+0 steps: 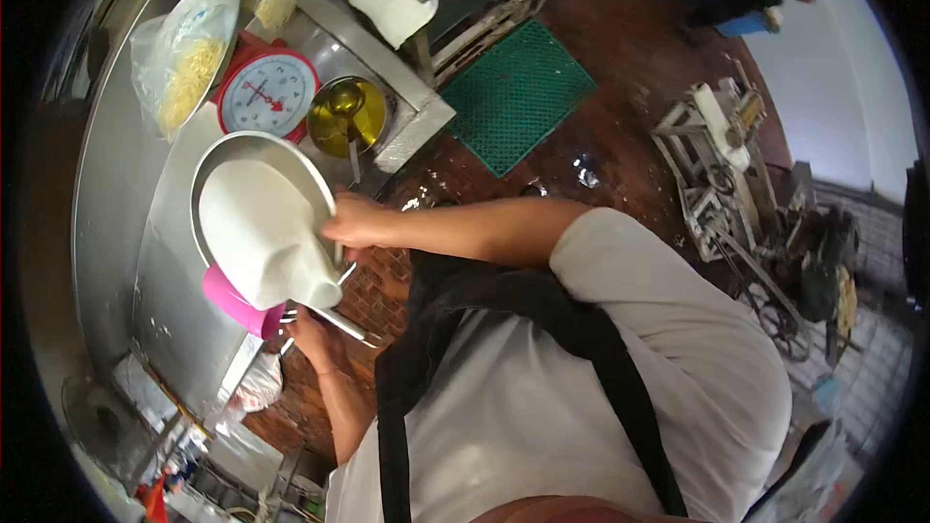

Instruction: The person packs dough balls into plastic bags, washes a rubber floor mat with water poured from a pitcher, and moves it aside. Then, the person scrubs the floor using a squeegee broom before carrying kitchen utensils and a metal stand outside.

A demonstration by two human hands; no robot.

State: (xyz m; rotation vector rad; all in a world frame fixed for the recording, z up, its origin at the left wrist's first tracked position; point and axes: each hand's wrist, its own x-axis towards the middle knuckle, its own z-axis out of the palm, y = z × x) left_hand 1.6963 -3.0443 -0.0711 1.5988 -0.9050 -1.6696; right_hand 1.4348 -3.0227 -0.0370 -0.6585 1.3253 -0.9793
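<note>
A wide metal bowl (pixel 202 172) is tilted toward me, with a thick, smooth white mass (pixel 257 223) in it that reaches over the near rim. My right hand (pixel 356 223) is closed on the bowl's edge. Under the near rim is a bright pink plastic jug (pixel 232 300), partly hidden by the bowl and the white mass. My left hand (pixel 310 339) is closed beside the jug, at what looks like its handle; the fingers are partly covered. A metal handle (pixel 351 326) sticks out just above that hand, and its other end is hidden.
Behind the bowl stand a red dial scale (pixel 267 95), a pot of yellow oil (pixel 334 126) with a ladle (pixel 345 100) in it, and a bag of pale shreds (pixel 192 82) on a white plate (pixel 229 2). A green mat (pixel 518 97) lies on the wet floor.
</note>
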